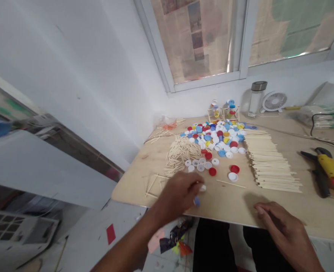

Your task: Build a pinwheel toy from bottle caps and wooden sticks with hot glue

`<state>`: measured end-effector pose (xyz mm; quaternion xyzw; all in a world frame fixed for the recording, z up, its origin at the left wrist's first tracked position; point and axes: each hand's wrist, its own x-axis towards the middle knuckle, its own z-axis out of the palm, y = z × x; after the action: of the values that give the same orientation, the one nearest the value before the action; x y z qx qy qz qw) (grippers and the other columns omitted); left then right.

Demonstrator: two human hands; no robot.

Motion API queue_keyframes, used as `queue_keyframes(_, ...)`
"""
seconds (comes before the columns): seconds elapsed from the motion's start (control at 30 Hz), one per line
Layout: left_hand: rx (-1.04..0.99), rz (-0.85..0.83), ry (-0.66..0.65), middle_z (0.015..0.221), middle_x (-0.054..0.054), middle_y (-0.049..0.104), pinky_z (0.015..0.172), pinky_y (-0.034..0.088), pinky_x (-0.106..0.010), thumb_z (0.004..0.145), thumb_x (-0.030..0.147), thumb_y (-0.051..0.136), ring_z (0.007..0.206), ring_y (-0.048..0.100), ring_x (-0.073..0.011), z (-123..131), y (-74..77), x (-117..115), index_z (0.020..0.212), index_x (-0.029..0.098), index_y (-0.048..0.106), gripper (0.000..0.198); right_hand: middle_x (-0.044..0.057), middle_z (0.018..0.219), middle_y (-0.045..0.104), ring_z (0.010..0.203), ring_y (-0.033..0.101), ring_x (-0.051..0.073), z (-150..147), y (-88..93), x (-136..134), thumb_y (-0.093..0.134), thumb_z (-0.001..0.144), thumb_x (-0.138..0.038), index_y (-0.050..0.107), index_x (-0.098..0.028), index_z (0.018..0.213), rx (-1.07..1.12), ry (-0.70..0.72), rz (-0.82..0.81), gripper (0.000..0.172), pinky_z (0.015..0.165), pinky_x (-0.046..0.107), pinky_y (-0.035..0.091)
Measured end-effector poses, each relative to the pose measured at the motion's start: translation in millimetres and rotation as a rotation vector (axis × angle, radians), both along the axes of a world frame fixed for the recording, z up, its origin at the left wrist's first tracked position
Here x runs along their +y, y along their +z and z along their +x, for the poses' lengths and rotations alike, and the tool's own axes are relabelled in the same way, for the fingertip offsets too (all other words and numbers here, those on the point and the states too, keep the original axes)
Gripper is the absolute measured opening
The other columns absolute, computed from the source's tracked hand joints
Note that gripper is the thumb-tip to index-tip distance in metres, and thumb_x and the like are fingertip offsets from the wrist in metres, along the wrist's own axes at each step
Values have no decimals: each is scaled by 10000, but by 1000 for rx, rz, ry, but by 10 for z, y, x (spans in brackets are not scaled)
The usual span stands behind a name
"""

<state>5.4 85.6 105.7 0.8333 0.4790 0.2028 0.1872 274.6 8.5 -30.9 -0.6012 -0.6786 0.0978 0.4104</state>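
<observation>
My left hand point(183, 192) is above the front edge of the table, its fingers curled inward and pressed together. A white bottle cap point(202, 187) shows just beyond its fingertips, and a blurred blue cap point(196, 201) just below them. Whether either is in its grasp I cannot tell. My right hand point(283, 223) rests at the front edge, thumb against the curled fingers, with nothing seen in it. A small frame of sticks point(152, 186) lies left of my left hand. One loose stick point(230, 183) lies between the hands, below a red cap point(235, 169) and a white cap point(233, 176).
Mixed coloured bottle caps point(216, 136) lie heaped mid-table beside short sticks point(180, 153). Long sticks point(271, 162) are stacked on the right, near a yellow and black glue gun point(330, 170). Two stick-and-cap models point(231, 111), a bottle point(256, 100) and a fan point(274, 101) stand behind.
</observation>
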Motion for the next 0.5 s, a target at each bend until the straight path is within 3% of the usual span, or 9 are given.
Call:
queue_keyframes(0.13,282,35,182,850,-14,721,689,437,-258,881,241,402,773,639,-165,-458,-20,689,927,214,655,258,36,832,710,766,681,183,-112,37,113,508,885,-407,676,-221,839,35,32,-36,255,676,252,541)
queue_keyframes(0.27,658,89,274,951,-31,730,705,439,-250,883,243,390,876,651,-185,-808,-129,1461,961,217,665,287,16,776,691,706,666,154,-197,3,181,510,885,-403,659,-222,821,48,58,-92,243,611,206,530)
queue_keyframes(0.5,850,86,228,1076,-66,712,830,426,-320,844,215,446,1010,632,-244,-928,-479,2454,966,233,696,279,7,759,671,696,664,132,-202,62,184,529,883,-360,623,-228,819,-19,105,-40,174,615,163,539)
